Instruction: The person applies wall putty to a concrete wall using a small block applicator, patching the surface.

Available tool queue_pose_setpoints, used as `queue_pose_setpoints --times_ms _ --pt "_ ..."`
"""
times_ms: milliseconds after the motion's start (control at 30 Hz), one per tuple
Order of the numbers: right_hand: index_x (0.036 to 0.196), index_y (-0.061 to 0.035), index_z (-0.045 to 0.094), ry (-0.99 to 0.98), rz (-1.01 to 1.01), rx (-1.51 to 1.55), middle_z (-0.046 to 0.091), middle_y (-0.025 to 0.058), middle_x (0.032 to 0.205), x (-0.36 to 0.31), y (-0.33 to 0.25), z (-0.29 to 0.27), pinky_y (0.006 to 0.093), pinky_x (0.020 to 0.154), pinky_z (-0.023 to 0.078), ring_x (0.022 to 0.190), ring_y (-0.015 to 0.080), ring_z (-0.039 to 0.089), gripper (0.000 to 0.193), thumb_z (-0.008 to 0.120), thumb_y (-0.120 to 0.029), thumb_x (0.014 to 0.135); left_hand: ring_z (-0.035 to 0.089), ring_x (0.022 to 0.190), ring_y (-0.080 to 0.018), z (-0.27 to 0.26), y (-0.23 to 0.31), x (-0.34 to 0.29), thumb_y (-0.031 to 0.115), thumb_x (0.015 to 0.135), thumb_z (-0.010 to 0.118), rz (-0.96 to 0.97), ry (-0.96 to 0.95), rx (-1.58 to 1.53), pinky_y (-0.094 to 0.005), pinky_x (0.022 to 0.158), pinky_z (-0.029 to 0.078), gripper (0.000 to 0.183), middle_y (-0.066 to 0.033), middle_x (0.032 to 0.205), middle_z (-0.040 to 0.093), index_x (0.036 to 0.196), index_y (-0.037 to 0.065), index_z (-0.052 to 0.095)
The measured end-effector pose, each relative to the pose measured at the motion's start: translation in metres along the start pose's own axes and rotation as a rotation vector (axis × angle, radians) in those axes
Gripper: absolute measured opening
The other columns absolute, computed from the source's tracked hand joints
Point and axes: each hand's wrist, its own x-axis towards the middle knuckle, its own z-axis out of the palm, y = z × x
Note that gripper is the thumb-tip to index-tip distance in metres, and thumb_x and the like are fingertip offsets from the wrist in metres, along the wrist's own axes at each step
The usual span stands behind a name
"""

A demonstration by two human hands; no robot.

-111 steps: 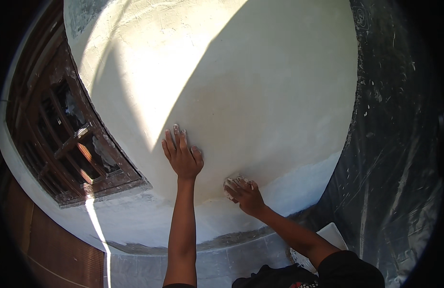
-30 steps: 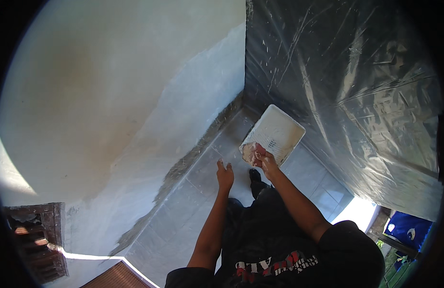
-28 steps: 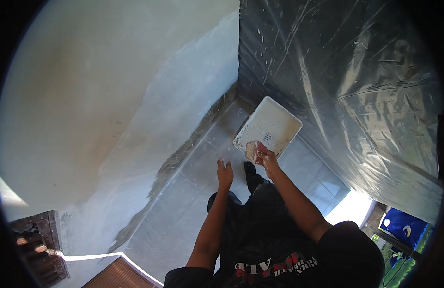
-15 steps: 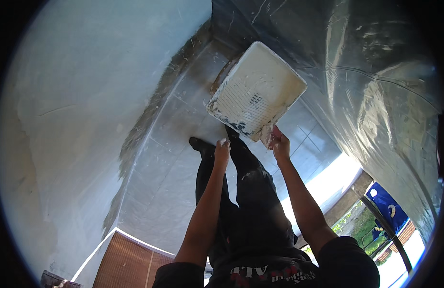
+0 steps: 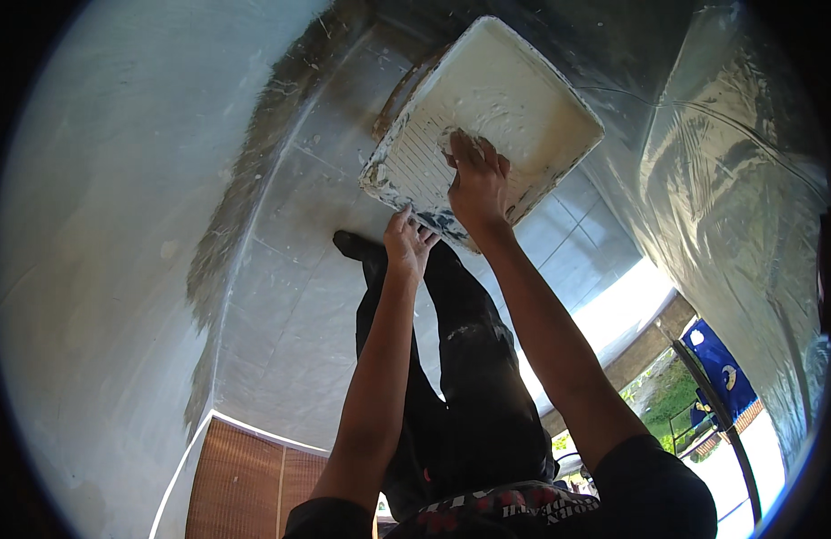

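A whitish paint tray (image 5: 532, 99) with a ribbed slope, coated in creamy white paint, is in front of me above the floor. My right hand (image 5: 478, 184) reaches into it, fingers curled down onto a paint-covered clump (image 5: 449, 142) at the upper end of the ribs. The clump looks like a soaked sponge or rag; my fingers hide most of it. At the tray's near left edge, my left hand (image 5: 408, 241) grips the rim, thumb on top and fingers below. White smears mark its fingertips.
A rounded brown object (image 5: 402, 94) shows partly beneath the tray. On the left rises a pale wall (image 5: 119, 225) with a rough grey strip along its foot. Plastic sheeting (image 5: 730, 180) hangs on the right. Grey tiles (image 5: 285, 269) cover the floor; a brown woven panel (image 5: 231, 481) stands behind.
My right hand has moved from the tray's near edge into the tray with the clump. My left hand, earlier apart from the tray, has come onto its rim.
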Motion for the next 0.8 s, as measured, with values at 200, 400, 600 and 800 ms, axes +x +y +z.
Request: queue_pose_setpoints --times_ms 200,400,600,800 --pt "0.134 -0.0064 0.058 -0.077 -0.012 -0.002 0.067 0.0084 0.127 -0.045 -0.009 0.024 0.0479 0.099 0.039 0.125 0.0300 0.054 0.049 0.067 -0.008 0.086 0.014 0.152 -0.0404 -0.010 0.004 0.000 0.045 0.094 0.053 0.042 -0.092 -0.045 -0.0574 0.121 0.011 0.087 -0.0169 0.165 0.012 0.160 0.007 0.009" --pt "0.131 -0.0051 0.059 0.057 -0.009 0.014 0.068 0.0084 0.124 -0.003 0.001 0.013 0.0477 0.098 0.040 0.120 0.0300 0.057 0.047 0.067 -0.003 0.085 0.020 0.150 -0.0398 0.009 0.000 -0.005 0.043 0.095 0.052 0.023 -0.045 -0.002 -0.0582 0.121 0.012 0.083 -0.0186 0.163 0.017 0.159 0.008 0.014" --pt "0.131 -0.0048 0.058 0.045 -0.010 -0.079 0.066 0.0097 0.128 0.007 0.002 0.029 0.0472 0.100 0.040 0.123 0.0294 0.056 0.046 0.066 -0.003 0.085 0.015 0.151 -0.0400 0.006 0.003 -0.008 0.043 0.095 0.052 0.010 -0.065 -0.027 -0.0580 0.122 0.010 0.084 -0.0191 0.164 0.013 0.160 0.008 0.011" --pt "0.133 -0.0030 0.057 -0.107 -0.008 0.010 0.066 0.0107 0.128 -0.031 -0.011 0.030 0.0472 0.100 0.039 0.127 0.0303 0.053 0.049 0.069 -0.009 0.085 0.028 0.145 -0.0362 0.002 0.007 -0.009 0.043 0.094 0.055 0.025 -0.068 -0.088 -0.0546 0.119 0.020 0.074 -0.0154 0.156 0.028 0.153 0.008 0.027"
